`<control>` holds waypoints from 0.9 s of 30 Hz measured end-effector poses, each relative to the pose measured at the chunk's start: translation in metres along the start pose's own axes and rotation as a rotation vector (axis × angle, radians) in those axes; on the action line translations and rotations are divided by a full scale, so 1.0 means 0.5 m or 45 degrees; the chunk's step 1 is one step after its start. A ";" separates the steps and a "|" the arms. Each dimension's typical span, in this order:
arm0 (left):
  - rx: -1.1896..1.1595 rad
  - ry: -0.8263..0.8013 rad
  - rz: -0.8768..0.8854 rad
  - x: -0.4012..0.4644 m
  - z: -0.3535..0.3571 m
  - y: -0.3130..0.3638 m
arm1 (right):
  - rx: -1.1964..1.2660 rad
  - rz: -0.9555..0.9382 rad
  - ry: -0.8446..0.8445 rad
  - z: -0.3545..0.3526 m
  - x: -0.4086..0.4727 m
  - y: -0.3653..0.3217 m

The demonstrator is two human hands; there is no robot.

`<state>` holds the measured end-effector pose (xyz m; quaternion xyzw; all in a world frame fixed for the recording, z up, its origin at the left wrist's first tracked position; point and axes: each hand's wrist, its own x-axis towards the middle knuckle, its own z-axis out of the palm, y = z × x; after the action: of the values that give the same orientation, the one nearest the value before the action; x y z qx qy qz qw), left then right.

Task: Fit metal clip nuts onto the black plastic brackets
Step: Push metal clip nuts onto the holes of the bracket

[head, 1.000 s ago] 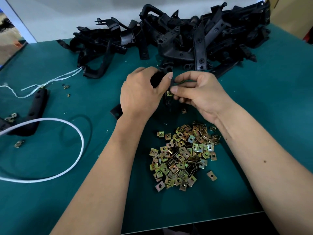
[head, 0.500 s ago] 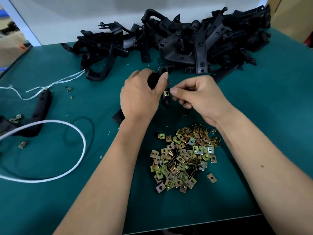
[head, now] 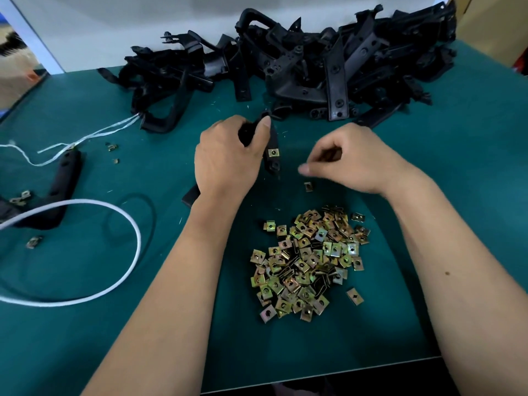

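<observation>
A heap of gold clip nuts [head: 310, 262] sits on the green desk [head: 428, 310], close to the person. Past it, the left hand [head: 225, 158] grips a black bracket [head: 273, 150] with one nut on it. The right hand [head: 351, 158] is loosely curled and holds nothing. A big pile of brackets [head: 314, 72] lies far back.

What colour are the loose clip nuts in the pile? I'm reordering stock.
Yellowish gold with greenish tints, as the clip nuts show in the head view.

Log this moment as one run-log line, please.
left hand: grips bracket | clip nut: on bracket | right hand: off bracket, blurred | nut pile: near
</observation>
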<state>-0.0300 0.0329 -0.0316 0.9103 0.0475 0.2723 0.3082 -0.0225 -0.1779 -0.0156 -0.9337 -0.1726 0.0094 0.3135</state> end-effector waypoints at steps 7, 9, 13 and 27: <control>-0.089 -0.166 0.028 0.000 -0.003 -0.007 | -0.037 -0.105 -0.229 0.016 0.000 -0.012; -0.071 -0.173 0.068 -0.003 -0.002 -0.003 | 0.023 -0.099 -0.096 0.028 0.002 -0.019; -0.104 -0.148 0.132 -0.006 0.001 0.002 | 0.780 0.069 0.240 0.058 0.003 -0.039; -0.013 -0.067 0.225 -0.017 0.005 0.011 | 1.841 0.405 0.219 0.068 -0.001 -0.061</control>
<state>-0.0364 0.0249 -0.0343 0.9162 -0.0425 0.2746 0.2886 -0.0371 -0.1356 -0.0250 -0.5057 0.0391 0.0929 0.8568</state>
